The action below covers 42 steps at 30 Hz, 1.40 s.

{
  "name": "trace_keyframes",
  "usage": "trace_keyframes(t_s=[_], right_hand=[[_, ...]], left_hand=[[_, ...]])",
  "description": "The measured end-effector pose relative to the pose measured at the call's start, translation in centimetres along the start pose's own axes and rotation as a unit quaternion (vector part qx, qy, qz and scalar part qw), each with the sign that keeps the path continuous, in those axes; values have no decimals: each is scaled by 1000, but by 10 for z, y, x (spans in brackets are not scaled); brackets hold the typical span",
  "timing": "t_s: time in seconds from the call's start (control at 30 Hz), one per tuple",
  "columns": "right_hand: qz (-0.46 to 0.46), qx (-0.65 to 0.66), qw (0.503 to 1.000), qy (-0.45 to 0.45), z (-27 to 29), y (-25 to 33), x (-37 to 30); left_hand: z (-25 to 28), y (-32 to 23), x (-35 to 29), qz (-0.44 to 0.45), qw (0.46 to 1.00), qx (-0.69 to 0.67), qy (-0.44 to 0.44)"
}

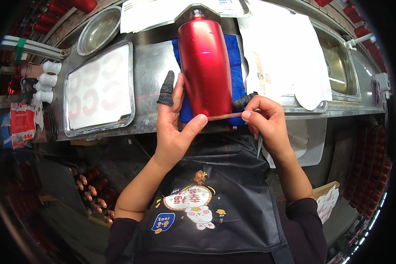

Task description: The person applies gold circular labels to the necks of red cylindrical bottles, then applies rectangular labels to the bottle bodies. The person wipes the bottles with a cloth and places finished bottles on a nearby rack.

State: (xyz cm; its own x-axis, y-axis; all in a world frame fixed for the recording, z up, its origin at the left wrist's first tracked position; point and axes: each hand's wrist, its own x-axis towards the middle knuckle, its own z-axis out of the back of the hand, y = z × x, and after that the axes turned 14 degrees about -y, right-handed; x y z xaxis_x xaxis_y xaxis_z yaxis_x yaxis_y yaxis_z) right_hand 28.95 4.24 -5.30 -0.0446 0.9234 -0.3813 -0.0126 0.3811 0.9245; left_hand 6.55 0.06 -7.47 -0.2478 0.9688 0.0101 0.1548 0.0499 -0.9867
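Observation:
A glossy red bottle (204,66) lies on a blue towel (236,66), its base toward me. Across the base edge runs a thin brown strip (224,116). My left hand (174,127) cradles the bottle's left side, its thumb pressed at the strip's left end; a grey finger cot (165,90) covers one raised finger. My right hand (268,123) pinches the strip's right end between thumb and finger. A slim pointed metal tool (260,147) sticks out below that hand, tucked in its fingers. Another grey finger cot (244,101) is on a right finger, beside the bottle.
On the left of the metal bench stands a tray (131,83) with a white sheet of pale curved shapes; a round metal bowl (100,30) is behind it. White sheets (281,48) cover the right side, by a sink (339,61). The bottle's neck rests in a metal holder (180,16).

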Motion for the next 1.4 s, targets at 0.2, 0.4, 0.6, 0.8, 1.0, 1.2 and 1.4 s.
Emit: trace_keyframes(t_s=[0.2,0.4,0.6,0.8,1.0,1.2,1.4], right_hand=[[4,4,1000,-1,0,2,1],[11,0,1000,-5,-1,3,1],[20,8,1000,-6,3,3,3],[35,0,999,-8,4,3,3],[-2,-8,1000,-3,9,8,3],[34,-16,999,-18,7,6,3],[33,-9,999,-24,6,7,1]], left_hand=[[-7,2,0,-21,999,45,-7],[-7,4,0,-19,999,32,-14],[-11,4,0,-20,999,47,-16],[-12,0,0,10,1000,-22,-16],[-15,1,-2,43,995,-79,-45],[-20,6,-2,-7,1000,3,-23],[-19,6,-2,-14,1000,7,-13]])
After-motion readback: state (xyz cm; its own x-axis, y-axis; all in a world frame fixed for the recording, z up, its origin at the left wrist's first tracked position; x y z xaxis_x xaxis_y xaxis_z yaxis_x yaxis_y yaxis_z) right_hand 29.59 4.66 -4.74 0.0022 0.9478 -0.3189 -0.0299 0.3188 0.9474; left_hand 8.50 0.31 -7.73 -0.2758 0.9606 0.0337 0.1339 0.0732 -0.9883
